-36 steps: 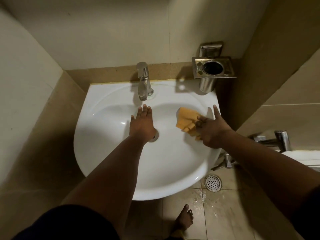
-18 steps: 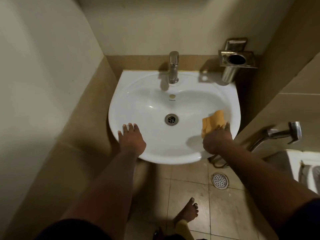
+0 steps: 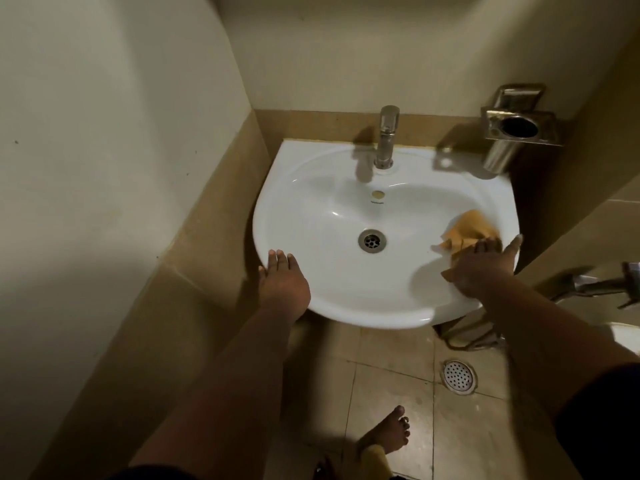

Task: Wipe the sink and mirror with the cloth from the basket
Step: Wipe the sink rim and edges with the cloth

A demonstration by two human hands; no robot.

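Note:
A white wall-mounted sink [image 3: 311, 188] fills the middle of the view, with a steel tap [image 3: 386, 140] at its back and a drain [image 3: 372, 240] in the bowl. My right hand [image 3: 485, 268] presses an orange cloth [image 3: 467, 228] against the bowl's right inner side near the rim, thumb spread out over the edge. My left hand [image 3: 284, 282] lies flat on the sink's front-left rim, fingers together, holding nothing. No mirror or basket is in view.
A steel cup holder [image 3: 519, 128] is fixed to the wall at the sink's back right. A spray hose fitting [image 3: 595, 284] juts out at the right. Below are tiled floor, a round floor drain [image 3: 458, 376] and my bare foot [image 3: 386, 434]. Walls close in on the left and right.
My left hand left the bowl by the drain and settled on the front-left rim. My right hand slid the cloth from the back right toward the front right side. The view pulled back.

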